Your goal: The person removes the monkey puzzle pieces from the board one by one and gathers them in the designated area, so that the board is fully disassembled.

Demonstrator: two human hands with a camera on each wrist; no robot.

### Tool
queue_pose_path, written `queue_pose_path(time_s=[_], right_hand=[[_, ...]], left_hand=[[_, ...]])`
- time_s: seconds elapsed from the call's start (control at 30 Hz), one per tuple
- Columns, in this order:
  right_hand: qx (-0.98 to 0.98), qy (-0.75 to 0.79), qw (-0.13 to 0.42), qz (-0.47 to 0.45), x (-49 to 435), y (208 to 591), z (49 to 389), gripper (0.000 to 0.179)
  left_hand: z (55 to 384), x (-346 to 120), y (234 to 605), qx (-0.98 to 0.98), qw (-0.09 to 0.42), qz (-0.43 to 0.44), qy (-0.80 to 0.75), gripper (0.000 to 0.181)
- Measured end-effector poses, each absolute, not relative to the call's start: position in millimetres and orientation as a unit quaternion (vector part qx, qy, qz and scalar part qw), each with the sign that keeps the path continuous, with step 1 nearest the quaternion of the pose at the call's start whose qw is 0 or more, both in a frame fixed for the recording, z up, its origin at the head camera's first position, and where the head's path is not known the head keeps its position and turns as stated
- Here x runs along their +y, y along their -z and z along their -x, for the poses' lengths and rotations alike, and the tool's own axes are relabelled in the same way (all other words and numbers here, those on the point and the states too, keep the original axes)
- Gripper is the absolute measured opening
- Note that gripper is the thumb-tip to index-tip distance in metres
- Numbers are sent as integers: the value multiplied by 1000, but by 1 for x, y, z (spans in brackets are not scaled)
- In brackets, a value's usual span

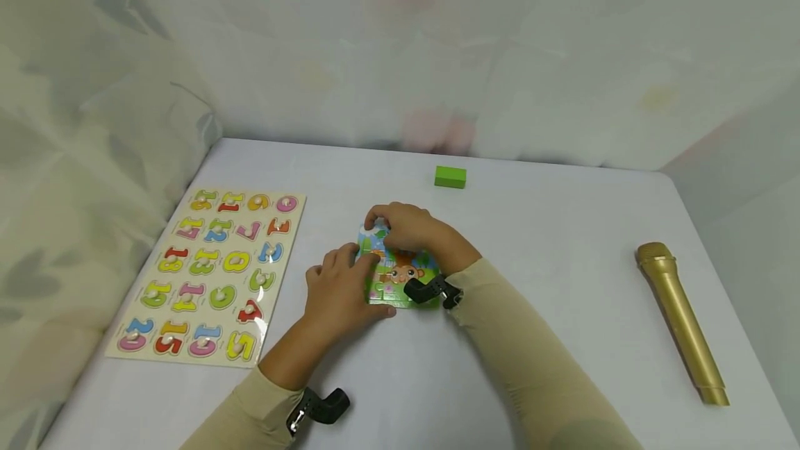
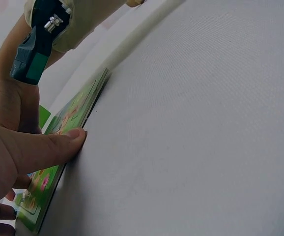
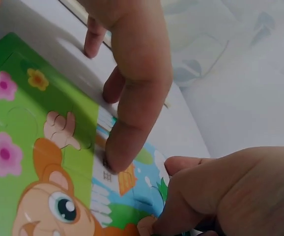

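Observation:
A jigsaw puzzle (image 1: 381, 292) with a monkey picture lies in a thin tray on the table, under both hands. My left hand (image 1: 337, 290) spreads over its left side. The left thumb (image 2: 73, 140) lies straight along the near edge, and a left fingertip (image 3: 117, 162) presses on the printed face. At the far left corner, my right hand (image 1: 409, 226) bends over the puzzle, pinching there with thumb and index finger. In the right wrist view the monkey's face (image 3: 58, 206) and pink flowers (image 3: 4, 153) show plainly; the right palm hides part of the corner.
Left of the puzzle lies a number board (image 1: 212, 283) with knobbed digits. A green block (image 1: 450, 177) sits behind, near the table's back edge. A gold microphone (image 1: 681, 321) lies far right. Patterned cloth (image 1: 437, 54) stands around the table (image 1: 550, 228).

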State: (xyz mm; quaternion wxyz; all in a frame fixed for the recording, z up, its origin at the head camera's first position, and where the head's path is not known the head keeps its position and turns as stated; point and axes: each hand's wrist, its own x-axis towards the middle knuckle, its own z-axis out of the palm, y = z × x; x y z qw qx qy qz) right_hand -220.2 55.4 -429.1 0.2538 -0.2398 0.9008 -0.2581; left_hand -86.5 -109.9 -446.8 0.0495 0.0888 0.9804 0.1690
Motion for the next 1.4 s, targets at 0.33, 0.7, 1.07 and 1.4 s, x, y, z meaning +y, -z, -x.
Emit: queue_pose_path(time_s=[0.33,0.7,1.07,1.4], right_hand=[[894,269,265,239,55,430,218,51],[894,276,254,245,58,426,215,47],[858,350,273,258,65,430,220,31],[836,402,297,225,67,424,222,20]], left_hand=[[83,-110,448,981,51,-89,-164,89],[84,-109,446,980,53,-90,-168,88],[85,-109,446,981,47,-93,-166,87],[84,-110,446,981,48,-90,-164,88]])
